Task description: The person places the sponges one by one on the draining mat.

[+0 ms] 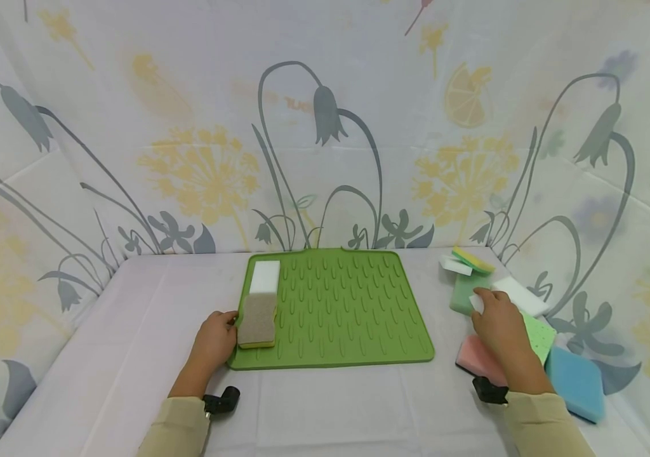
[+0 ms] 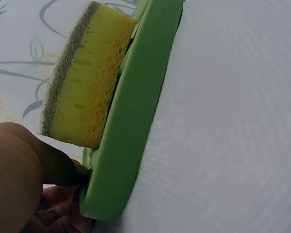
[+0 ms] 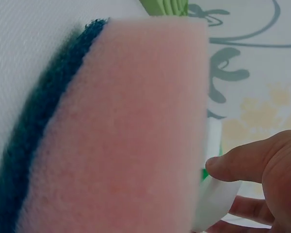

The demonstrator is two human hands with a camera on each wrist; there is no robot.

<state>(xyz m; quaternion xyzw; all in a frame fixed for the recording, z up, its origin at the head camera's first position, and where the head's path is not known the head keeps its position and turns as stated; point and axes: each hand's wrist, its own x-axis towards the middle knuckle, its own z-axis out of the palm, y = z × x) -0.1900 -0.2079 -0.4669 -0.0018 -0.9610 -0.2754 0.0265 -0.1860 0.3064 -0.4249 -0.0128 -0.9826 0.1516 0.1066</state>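
My left hand [image 1: 214, 339] pinches the left edge of a green ridged mat [image 1: 348, 304], thumb near the lower corner in the left wrist view. Just beside it on the mat lies a yellow sponge [image 2: 82, 82] with a grey-brown scouring top. A white sponge [image 1: 265, 277] lies behind that one, along the mat's left side. Over a pile of sponges at the right, my right hand [image 1: 502, 324] pinches another white sponge [image 1: 477, 303] between thumb and fingers. A pink sponge [image 3: 131, 126] with a dark blue scouring layer fills much of the right wrist view, partly hiding the pinched one.
Around the right hand lie a green sponge [image 1: 462, 293], a white block [image 1: 519, 296], a lime green sponge [image 1: 541, 336] and a blue sponge [image 1: 575, 384]. A yellow-and-green sponge [image 1: 475, 261] sits at the back. Patterned cloth [image 1: 325, 190] hangs behind the table.
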